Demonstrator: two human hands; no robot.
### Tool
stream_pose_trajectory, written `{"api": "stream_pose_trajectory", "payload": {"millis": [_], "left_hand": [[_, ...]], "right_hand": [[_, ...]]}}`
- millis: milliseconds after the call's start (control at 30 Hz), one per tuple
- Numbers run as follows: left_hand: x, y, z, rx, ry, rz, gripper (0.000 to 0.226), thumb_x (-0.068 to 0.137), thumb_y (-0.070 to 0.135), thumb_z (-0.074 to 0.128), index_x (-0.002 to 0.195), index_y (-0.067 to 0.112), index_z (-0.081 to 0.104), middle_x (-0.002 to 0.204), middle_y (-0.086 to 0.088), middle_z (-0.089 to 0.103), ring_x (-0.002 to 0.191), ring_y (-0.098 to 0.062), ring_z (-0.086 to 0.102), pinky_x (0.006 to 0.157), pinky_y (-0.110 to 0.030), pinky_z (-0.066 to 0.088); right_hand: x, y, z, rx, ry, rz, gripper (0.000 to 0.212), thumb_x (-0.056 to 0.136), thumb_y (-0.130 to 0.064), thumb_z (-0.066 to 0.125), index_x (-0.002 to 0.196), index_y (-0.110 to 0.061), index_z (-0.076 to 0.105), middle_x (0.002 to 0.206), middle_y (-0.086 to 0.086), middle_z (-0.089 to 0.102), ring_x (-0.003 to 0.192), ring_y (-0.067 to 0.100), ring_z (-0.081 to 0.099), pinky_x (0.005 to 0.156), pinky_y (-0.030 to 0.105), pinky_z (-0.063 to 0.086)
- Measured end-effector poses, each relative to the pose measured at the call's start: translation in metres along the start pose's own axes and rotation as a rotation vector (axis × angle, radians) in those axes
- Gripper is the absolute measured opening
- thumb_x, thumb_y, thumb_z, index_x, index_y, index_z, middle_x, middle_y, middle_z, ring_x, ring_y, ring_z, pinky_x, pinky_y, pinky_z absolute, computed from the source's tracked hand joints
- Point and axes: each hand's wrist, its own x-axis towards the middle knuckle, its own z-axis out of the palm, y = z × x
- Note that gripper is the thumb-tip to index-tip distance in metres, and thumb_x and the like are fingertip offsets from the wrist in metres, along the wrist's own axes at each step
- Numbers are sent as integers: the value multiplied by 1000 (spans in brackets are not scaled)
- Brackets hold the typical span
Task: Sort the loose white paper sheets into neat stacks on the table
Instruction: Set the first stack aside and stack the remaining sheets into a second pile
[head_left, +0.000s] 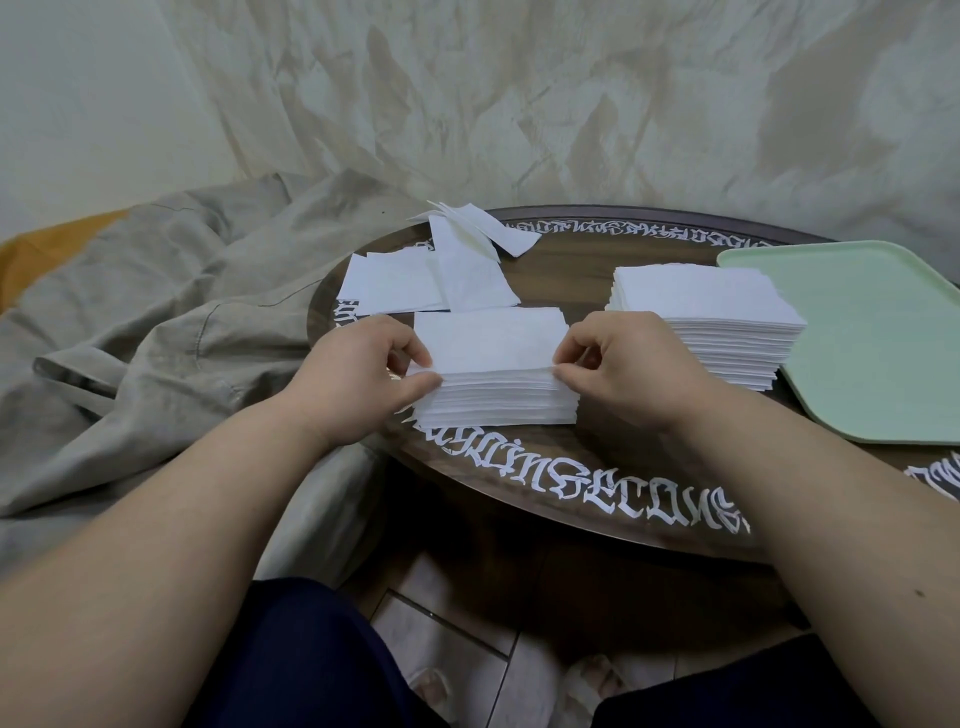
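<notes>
On your left a rumpled grey-beige blanket spills off toward an orange patch, and a pale creased sheet hangs across the back as a wall. Up front is the dark round table with white gothic lettering running round its rim, tiled floor showing underneath.

Going left to right on the tabletop: the loose sheets are scattered at the far left edge, overlapping at odd angles, a few poking past the rim. Nearer you sits the near stack, long axis running left-right, edges fairly square to you. Your left hand has curled fingers pinching the top sheets at its left end, and your right hand does the same at the right end, thumb and fingertips nipping the edge. Just right of that is the taller stack, turned slightly so a corner points right, nearly touching the mint green tray at the table's right side.
</notes>
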Motion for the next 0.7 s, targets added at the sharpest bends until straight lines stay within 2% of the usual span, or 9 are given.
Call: {"api": "stream_pose_trajectory", "payload": {"millis": [100,200,367,467,567,700], "left_hand": [[2,-1,2,-11,17,0,12,78,32,73,82,30,62,93,5,63,82,-10,59,78,-27,44],[2,-1,4,-16,-20,-7,11,79,31,72,85,30,64,98,4,64,85,-11,60,83,-29,46],[2,0,6,-61,-45,-39,10,85,36,65,90,27,65,106,8,63,94,-8,60,90,-30,45],[4,-1,8,-58,-42,-69,20,94,29,55,109,22,65,120,6,61,112,-11,53,98,-26,37],[6,-4,12,-9,-88,-130,38,97,31,50,133,18,53,132,3,56,123,-15,48,101,-25,33],[8,-7,16,-5,-123,-148,43,98,31,47,139,19,47,139,3,51,128,-16,44,103,-25,30]], "right_hand": [[1,-1,-2,-7,29,-11,9,87,-21,64,88,-16,72,84,-8,61,80,12,59,79,35,52],[2,-1,-2,-33,63,-27,11,87,-20,63,89,-16,72,91,-3,63,81,15,58,79,38,51],[-1,0,-1,-47,-43,5,12,86,-21,60,86,-19,72,84,-9,61,78,10,58,78,34,51],[-2,1,-4,-10,-41,25,10,84,-23,63,84,-18,72,80,-11,62,77,7,58,76,31,52],[-1,2,-4,3,-51,34,15,81,-32,70,88,-19,69,82,-11,62,79,8,59,76,27,51],[-2,2,-1,-21,-81,43,18,78,-33,73,87,-19,66,83,-9,61,80,10,59,75,26,49]]}}
